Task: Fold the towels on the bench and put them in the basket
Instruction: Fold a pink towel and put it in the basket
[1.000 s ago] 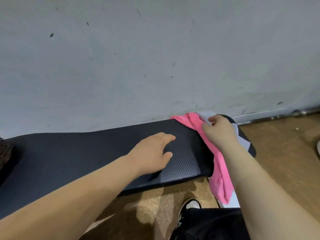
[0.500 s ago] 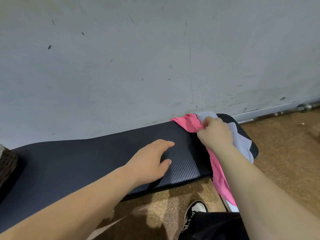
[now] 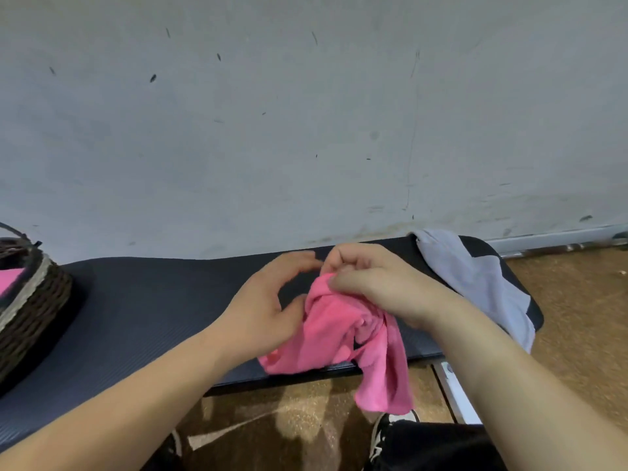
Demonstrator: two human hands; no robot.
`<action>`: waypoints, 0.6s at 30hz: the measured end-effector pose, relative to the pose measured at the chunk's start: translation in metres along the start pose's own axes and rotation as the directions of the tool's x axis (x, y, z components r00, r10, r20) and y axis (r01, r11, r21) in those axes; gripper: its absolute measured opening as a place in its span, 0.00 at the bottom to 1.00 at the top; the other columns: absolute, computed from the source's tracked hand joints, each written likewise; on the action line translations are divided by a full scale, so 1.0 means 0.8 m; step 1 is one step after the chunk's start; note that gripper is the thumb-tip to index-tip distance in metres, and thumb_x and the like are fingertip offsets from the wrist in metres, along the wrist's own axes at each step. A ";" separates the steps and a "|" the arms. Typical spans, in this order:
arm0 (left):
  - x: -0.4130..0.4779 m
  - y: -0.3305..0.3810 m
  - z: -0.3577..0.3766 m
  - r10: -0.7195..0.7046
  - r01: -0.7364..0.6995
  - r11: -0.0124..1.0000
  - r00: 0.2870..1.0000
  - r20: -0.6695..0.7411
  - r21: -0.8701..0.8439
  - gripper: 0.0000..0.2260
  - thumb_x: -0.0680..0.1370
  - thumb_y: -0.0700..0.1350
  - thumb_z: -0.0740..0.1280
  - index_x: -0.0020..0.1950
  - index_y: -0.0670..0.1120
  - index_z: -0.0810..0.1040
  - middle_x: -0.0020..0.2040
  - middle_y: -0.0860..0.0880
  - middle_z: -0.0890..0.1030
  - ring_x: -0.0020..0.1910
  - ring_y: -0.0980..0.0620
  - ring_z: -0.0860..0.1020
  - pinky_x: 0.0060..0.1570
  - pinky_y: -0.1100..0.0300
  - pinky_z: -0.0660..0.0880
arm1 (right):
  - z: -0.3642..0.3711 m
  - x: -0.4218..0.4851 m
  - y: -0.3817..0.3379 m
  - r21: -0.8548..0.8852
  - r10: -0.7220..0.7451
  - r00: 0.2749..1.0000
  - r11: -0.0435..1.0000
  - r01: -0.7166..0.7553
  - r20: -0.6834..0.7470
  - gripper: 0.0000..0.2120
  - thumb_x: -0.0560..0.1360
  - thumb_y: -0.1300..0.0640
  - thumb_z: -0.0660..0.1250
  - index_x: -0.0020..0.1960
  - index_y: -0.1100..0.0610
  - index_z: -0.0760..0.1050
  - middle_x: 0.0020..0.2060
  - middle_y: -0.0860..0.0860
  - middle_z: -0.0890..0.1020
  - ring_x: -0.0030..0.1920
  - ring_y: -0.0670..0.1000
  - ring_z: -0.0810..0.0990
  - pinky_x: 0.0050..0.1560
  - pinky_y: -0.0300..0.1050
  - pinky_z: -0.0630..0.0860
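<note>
Two towels lie toward the right end of the black bench (image 3: 136,317). The right hand (image 3: 370,283) pinches the bunched top of the pink towel (image 3: 333,338), whose lower part drapes over the bench's front edge. The left hand (image 3: 268,307) is curled loosely, its thumb touching the pink cloth. A grey towel (image 3: 475,277) hangs over the right end. The wicker basket (image 3: 30,307) sits at the left end with pink cloth inside.

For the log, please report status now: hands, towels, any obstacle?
Right hand pinching pink towel, bunched, unfolded; left hand open beside it. Grey towel waiting at bench end. Basket far left; nothing blocking.
</note>
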State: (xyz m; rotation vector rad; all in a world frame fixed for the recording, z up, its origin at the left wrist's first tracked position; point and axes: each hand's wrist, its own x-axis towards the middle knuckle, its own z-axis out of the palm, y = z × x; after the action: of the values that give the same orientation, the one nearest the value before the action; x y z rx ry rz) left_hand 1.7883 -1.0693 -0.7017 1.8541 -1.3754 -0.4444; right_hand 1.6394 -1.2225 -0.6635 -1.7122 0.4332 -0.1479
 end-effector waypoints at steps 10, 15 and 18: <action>-0.047 -0.038 -0.024 -0.226 0.375 0.769 0.917 0.329 -0.517 0.04 0.76 0.40 0.73 0.50 0.47 0.83 0.43 0.43 0.83 0.44 0.48 0.82 0.51 0.49 0.80 | 0.049 0.049 0.002 -0.074 0.004 0.993 0.997 -0.013 -0.117 0.11 0.80 0.53 0.70 0.45 0.60 0.83 0.33 0.42 0.81 0.35 0.39 0.76 0.43 0.33 0.71; -0.034 -0.053 -0.063 -0.324 0.323 0.845 0.943 0.073 -0.426 0.05 0.80 0.40 0.70 0.48 0.49 0.84 0.39 0.37 0.83 0.34 0.45 0.81 0.38 0.50 0.79 | 0.060 0.066 -0.008 -0.188 0.004 1.000 0.982 -0.003 0.002 0.14 0.72 0.45 0.78 0.45 0.56 0.84 0.35 0.51 0.82 0.39 0.44 0.78 0.44 0.44 0.75; -0.035 -0.068 -0.096 -0.286 0.246 0.946 0.941 -0.182 -0.214 0.08 0.80 0.41 0.70 0.47 0.54 0.85 0.42 0.51 0.85 0.40 0.54 0.82 0.40 0.62 0.79 | 0.072 0.072 -0.006 -0.191 -0.056 0.997 0.979 0.064 0.047 0.12 0.73 0.45 0.74 0.47 0.53 0.83 0.40 0.66 0.81 0.38 0.51 0.76 0.43 0.50 0.72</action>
State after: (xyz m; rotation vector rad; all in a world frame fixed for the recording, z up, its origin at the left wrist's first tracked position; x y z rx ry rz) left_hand 1.8655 -1.0086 -0.6978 1.8762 -0.9116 -0.4808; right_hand 1.7130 -1.1899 -0.6781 -1.9166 0.3754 -0.1169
